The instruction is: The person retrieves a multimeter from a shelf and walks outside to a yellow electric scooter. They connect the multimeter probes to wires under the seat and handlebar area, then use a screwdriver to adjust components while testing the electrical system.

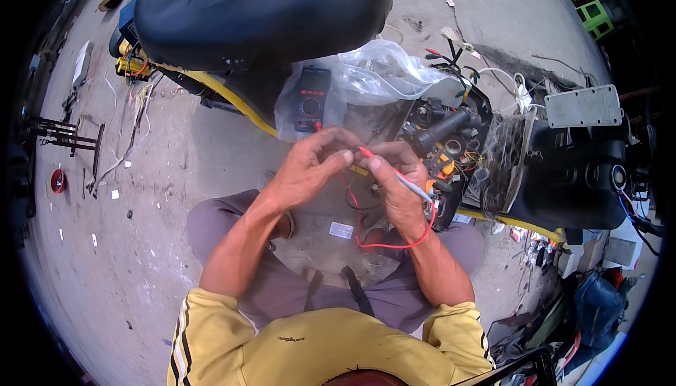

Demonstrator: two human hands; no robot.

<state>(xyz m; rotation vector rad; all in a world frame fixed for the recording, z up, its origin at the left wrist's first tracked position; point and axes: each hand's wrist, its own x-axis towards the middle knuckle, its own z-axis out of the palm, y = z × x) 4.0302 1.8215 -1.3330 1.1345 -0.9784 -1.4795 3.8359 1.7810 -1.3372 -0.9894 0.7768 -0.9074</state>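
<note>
Left hand (310, 168) and right hand (401, 192) are standing close together at the middle of the frame. Right fingers are pinching a red and grey test probe (414, 187), and its red lead (360, 235) is looping beside the right wrist. Left thumb and fingertips are bending toward the red end of the probe; whether they are pinching something, I cannot tell. Just above, a dark multimeter (312, 108) is lying at clear plastic (387, 69); its markings are appearing too small for reading. Lower, a white label (341, 230) is lying on the ground (155, 245), carrying fine, unreadable print. Small dark lettering (291, 339) is crossing the yellow shirt (317, 361).
</note>
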